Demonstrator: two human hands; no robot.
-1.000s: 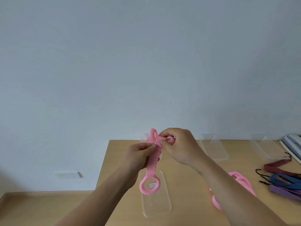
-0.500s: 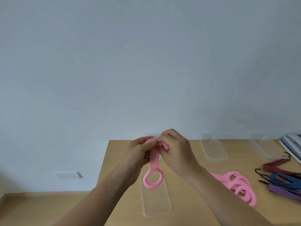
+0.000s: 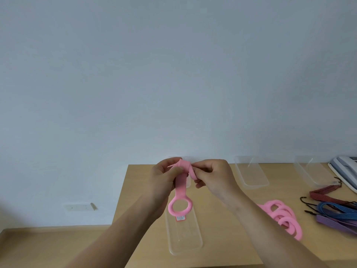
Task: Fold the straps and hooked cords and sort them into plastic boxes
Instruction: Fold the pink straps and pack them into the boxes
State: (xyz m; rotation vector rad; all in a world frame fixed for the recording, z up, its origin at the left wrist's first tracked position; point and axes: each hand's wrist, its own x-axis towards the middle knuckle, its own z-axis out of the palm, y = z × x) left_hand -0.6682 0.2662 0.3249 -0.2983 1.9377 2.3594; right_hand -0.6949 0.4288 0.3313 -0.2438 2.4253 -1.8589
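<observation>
A pink strap (image 3: 181,187) with a ring at its lower end hangs in the air above the table. My left hand (image 3: 164,176) grips its folded upper part, thumb pressed on the band. My right hand (image 3: 212,176) pinches the strap's other end beside the fold. A small white tag dangles under the ring. Below the ring lies a clear plastic box (image 3: 183,236). More pink straps (image 3: 280,215) lie in a heap to the right. Hooked cords (image 3: 332,207) in dark red, blue and purple lie at the far right.
Two more clear boxes (image 3: 251,175) (image 3: 313,171) stand along the back edge of the wooden table (image 3: 139,192); a fourth is partly hidden behind my hands. A white device (image 3: 345,167) sits at the back right corner. A wall socket (image 3: 80,206) is low on the left.
The strap's top end has been bent over into a fold between both hands. The ring has turned, so the white tag shows beneath it. Both hands stay at about the same height.
</observation>
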